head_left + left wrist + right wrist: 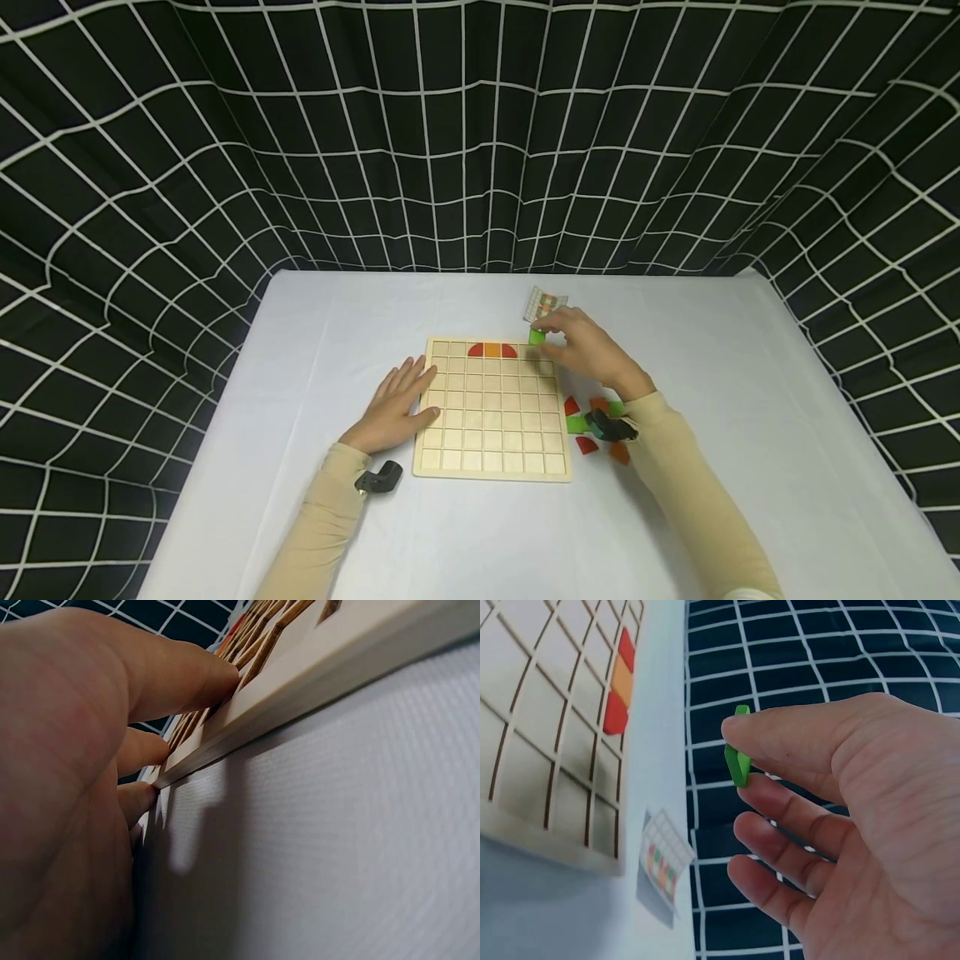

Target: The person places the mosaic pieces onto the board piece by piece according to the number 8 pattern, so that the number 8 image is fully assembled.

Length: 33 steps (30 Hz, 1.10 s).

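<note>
A pale wooden grid board (pixel 492 417) lies on the white table. In its far row an orange square (pixel 492 350) sits between two red quarter-round pieces (pixel 476 351), (pixel 615 712). My right hand (pixel 588 346) is over the board's far right corner and pinches a green piece (pixel 537 337), (pixel 739 761) between thumb and index finger; the other fingers are loosely bent. My left hand (pixel 392 408), (pixel 67 750) rests at the board's left edge, fingers spread, with thumb and fingertips touching the rim (pixel 255 712).
A small printed card (pixel 542 303), (pixel 664 859) with a coloured pattern lies beyond the board. To the board's right, partly under my right wrist, lie several loose pieces, among them a red one (pixel 587 445), a green one (pixel 576 425) and an orange one (pixel 619 452).
</note>
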{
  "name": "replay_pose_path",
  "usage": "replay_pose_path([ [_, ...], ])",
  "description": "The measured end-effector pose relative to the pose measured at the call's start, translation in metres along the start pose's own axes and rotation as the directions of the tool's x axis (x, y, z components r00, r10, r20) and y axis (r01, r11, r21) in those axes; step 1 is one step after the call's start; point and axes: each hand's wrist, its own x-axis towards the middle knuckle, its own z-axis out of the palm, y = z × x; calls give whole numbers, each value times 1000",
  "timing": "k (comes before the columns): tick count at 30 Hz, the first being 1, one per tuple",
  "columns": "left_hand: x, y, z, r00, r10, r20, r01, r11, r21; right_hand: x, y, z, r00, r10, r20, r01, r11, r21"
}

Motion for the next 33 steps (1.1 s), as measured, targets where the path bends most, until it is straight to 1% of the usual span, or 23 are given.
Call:
replay_pose_path([
  [5,0,1,0,1000,1,2,-1,1000,1,7,-7,5,1000,-7,23,8,1000,-20],
  [11,-1,3,-3,1000,5,11,-5,1000,-1,13,-12,16,997,-27,66,28,1000,-10],
  [17,-1,4,-3,1000,3,17,-3,1000,3,16,-13,26,992,-53,114,59,997,-50],
  [22,-1,5,-4,1000,-3,21,3,1000,4,17,-10,33,989,-59,135,73,992,-99],
  [26,0,5,-4,1000,-6,24,6,1000,2,17,-5,41,987,-62,148,79,990,-116],
  [33,-1,4,-3,1000,-6,19,6,1000,1,17,-2,51,983,-100,152,122,982,-143],
])
